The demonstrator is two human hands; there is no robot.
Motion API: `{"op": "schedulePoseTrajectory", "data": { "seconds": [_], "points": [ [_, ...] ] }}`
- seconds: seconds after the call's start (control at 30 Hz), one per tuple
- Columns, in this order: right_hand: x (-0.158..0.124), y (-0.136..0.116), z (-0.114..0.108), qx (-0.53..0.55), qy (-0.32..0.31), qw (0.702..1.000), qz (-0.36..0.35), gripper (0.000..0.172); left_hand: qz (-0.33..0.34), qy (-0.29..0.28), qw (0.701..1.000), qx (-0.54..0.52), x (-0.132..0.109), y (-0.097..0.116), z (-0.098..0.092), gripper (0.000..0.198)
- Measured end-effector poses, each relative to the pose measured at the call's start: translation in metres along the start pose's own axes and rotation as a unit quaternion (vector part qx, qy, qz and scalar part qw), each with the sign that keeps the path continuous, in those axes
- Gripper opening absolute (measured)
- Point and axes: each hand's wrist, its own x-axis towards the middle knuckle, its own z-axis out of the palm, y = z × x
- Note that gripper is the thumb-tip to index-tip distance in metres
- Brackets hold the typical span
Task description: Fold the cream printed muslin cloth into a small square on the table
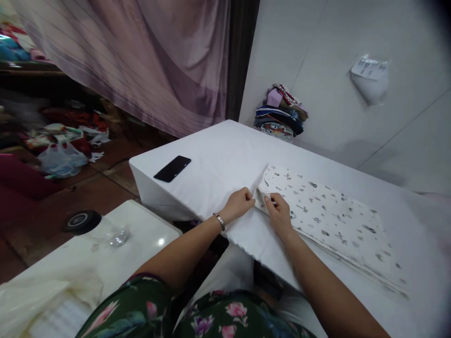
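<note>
A folded white cloth with small dark prints (331, 218) lies on a table under a white cover (218, 159). My left hand (239, 203), with a metal bracelet at the wrist, is closed in a pinch on the cloth's near-left corner. My right hand (278, 213) rests on the same end of the cloth, fingers curled and pinching its edge. Both hands sit close together, almost touching.
A black phone (172, 168) lies near the table's left corner. A pile of folded clothes (282, 112) stands at the back against the white wall. A low white side table (116, 244) with a black round object (81, 220) is at my left. Pink curtain behind.
</note>
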Motion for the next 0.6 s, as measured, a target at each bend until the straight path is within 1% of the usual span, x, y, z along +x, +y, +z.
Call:
{"op": "schedulePoseTrajectory", "data": {
  "seconds": [0.07, 0.13, 0.2, 0.23, 0.3, 0.33, 0.4, 0.47, 0.53, 0.6],
  "points": [
    [-0.001, -0.003, -0.001, 0.002, 0.012, 1.0, -0.01, 0.021, -0.046, -0.005, 0.992, -0.12, 0.001, 0.002, 0.002, 0.01],
    [-0.002, -0.004, -0.001, -0.001, 0.016, 1.0, -0.021, 0.02, -0.086, -0.01, 0.969, -0.229, -0.002, 0.005, 0.004, 0.014],
    [-0.003, -0.006, -0.002, -0.011, 0.022, 0.999, -0.024, 0.021, -0.112, -0.008, 0.95, -0.291, -0.007, 0.008, 0.006, 0.015],
    [-0.003, -0.006, -0.002, -0.019, 0.026, 0.999, -0.026, 0.022, -0.119, -0.004, 0.947, -0.299, -0.011, 0.009, 0.006, 0.014],
    [-0.004, -0.007, -0.001, -0.044, 0.021, 0.998, -0.034, 0.022, -0.112, 0.007, 0.954, -0.279, -0.016, 0.009, 0.007, 0.016],
    [-0.005, -0.006, -0.001, -0.062, 0.004, 0.997, -0.042, 0.021, -0.096, 0.015, 0.961, -0.258, -0.018, 0.008, 0.008, 0.018],
    [-0.007, -0.006, 0.001, -0.108, -0.05, 0.991, -0.059, 0.02, -0.051, 0.032, 0.975, -0.214, -0.021, 0.004, 0.011, 0.02],
    [-0.009, -0.005, 0.003, -0.155, -0.099, 0.981, -0.07, 0.021, -0.021, 0.044, 0.979, -0.196, -0.022, 0.0, 0.013, 0.017],
    [-0.01, -0.005, 0.006, -0.189, -0.119, 0.972, -0.074, 0.021, -0.015, 0.047, 0.978, -0.203, -0.024, -0.003, 0.015, 0.015],
    [-0.012, -0.006, 0.007, -0.207, -0.124, 0.967, -0.079, 0.02, -0.016, 0.044, 0.977, -0.208, -0.025, -0.004, 0.015, 0.017]
  ]
}}
